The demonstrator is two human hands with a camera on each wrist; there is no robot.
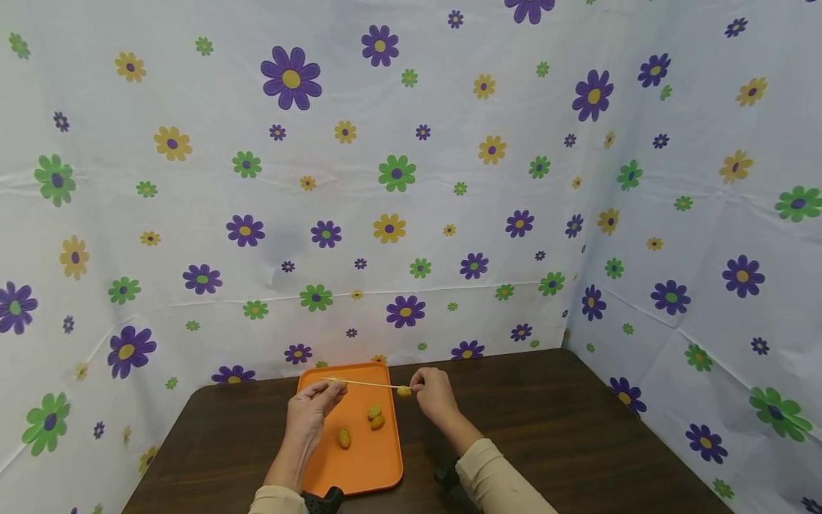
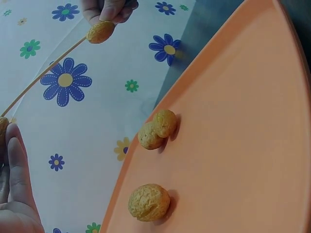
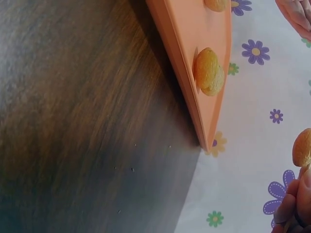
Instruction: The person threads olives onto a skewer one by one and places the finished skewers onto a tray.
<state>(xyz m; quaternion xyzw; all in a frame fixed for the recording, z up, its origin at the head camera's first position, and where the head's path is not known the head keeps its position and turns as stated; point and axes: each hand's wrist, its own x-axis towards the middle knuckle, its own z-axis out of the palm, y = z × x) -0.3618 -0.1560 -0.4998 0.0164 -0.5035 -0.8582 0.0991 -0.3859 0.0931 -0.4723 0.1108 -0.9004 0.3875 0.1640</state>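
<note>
Both hands are raised over the far part of an orange tray (image 1: 359,471), with a thin wooden skewer (image 1: 369,384) stretched between them. My right hand (image 1: 437,392) pinches the skewer at its right end, fingertips right at a golden, puff-like food ball (image 1: 403,391) threaded there. In the left wrist view, that ball (image 2: 100,32) sits beside the right thumb. My left hand (image 1: 310,410) holds another golden ball (image 1: 338,385) between thumb and fingers, and the skewer's far end passes by it. Three similar balls lie on the tray, one (image 1: 344,438) nearer and two touching (image 1: 376,417).
The tray rests on a dark brown wooden table (image 1: 514,421). White cloth walls (image 1: 411,200) with printed flowers stand behind the table and at its right. A few small crumbs (image 3: 132,170) dot the table beside the tray.
</note>
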